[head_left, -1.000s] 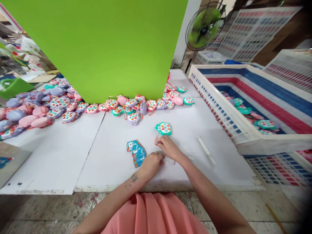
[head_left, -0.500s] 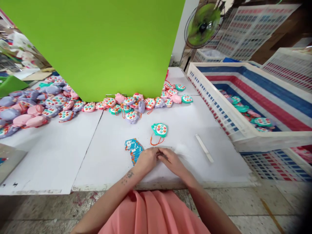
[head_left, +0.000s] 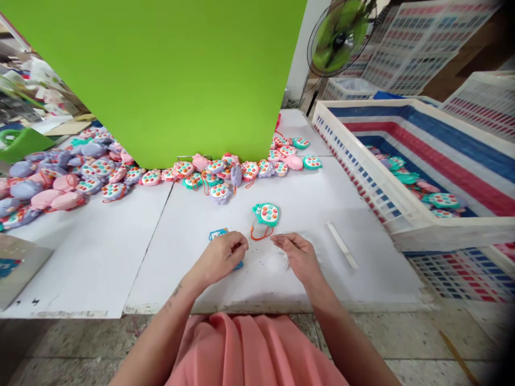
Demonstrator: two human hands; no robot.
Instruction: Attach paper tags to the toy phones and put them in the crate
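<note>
My left hand [head_left: 223, 254] is closed with its fingers curled, over a small stack of blue printed cards [head_left: 218, 233] that it partly covers. Whether anything is in those fingers is hidden. My right hand [head_left: 298, 256] is pinched, thumb against fingertips; anything between them is too small to name. Under and beside it lies some clear, thin plastic [head_left: 316, 244]. Just beyond both hands, a green animal-shaped toy [head_left: 267, 214] with coloured round buttons lies face up. Its orange cord loop [head_left: 261, 234] trails toward me, close to my right fingertips.
Many similar toys in purple, pink and green [head_left: 60, 182] are heaped at the left and along a green panel [head_left: 193, 80]. A white strip [head_left: 341, 245] lies at the right. Beyond the table edge stands a white crate [head_left: 450, 228] with a striped lining and toys inside. A fan [head_left: 340, 40] stands behind.
My hands, which met in front of the toy, have come apart. The left moved left over the blue cards, the right moved right. The camera view shifted slightly.
</note>
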